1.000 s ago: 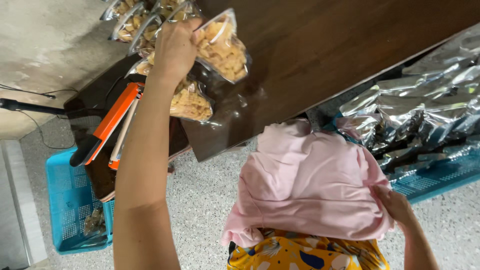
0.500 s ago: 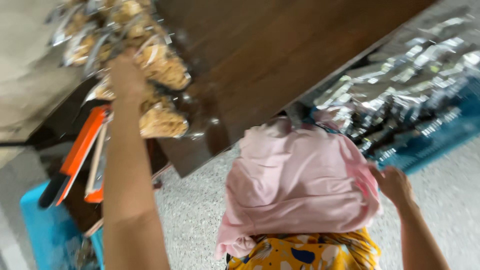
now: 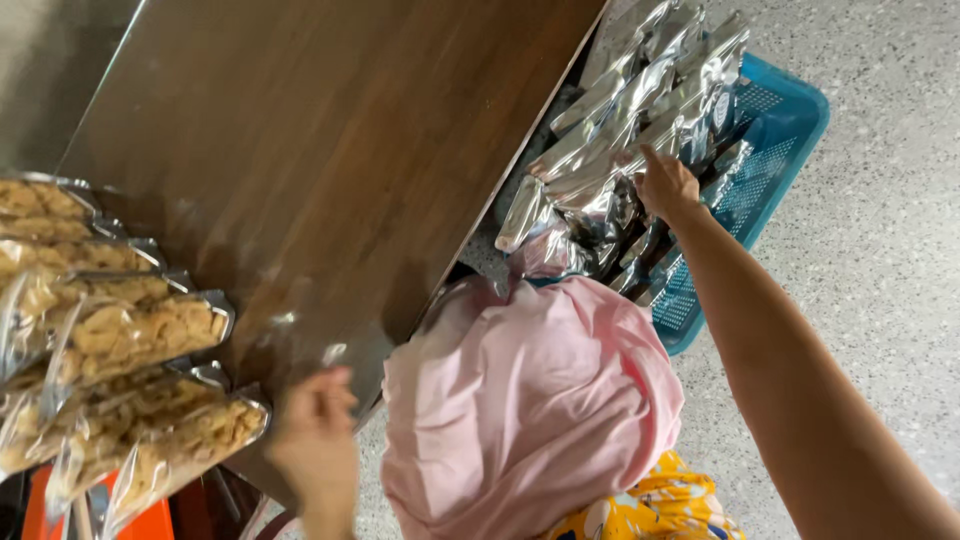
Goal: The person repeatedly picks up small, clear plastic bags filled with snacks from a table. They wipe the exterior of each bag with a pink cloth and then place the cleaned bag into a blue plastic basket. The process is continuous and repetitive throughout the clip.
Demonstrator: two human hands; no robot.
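I am looking down over a brown wooden desk [image 3: 320, 170], with my right hand [image 3: 665, 185] reaching out past its far edge into a blue plastic basket [image 3: 790, 120] on the speckled floor [image 3: 880, 280]. The basket is holding a heap of silver foil pouches [image 3: 620, 120], and my hand is resting on top of them, fingers [image 3: 648, 156] curled together and pressing against 1 pouch; I cannot tell whether they are actually gripping it.

My left hand [image 3: 315, 440] is hanging near the desk's near edge, blurred, fingers loosely bent and holding nothing that I can make out. Just beside it, on the left end of the desk, clear bags of pale snack pieces [image 3: 120, 340] are lying stacked and overlapping one another. Something orange [image 3: 150, 520] is showing below those bags at the bottom corner.

Between my 2 arms, a bundle of pink cloth [image 3: 530, 400] is sitting in front of me, touching the desk edge, with a yellow patterned fabric [image 3: 670, 505] peeking out beneath it.
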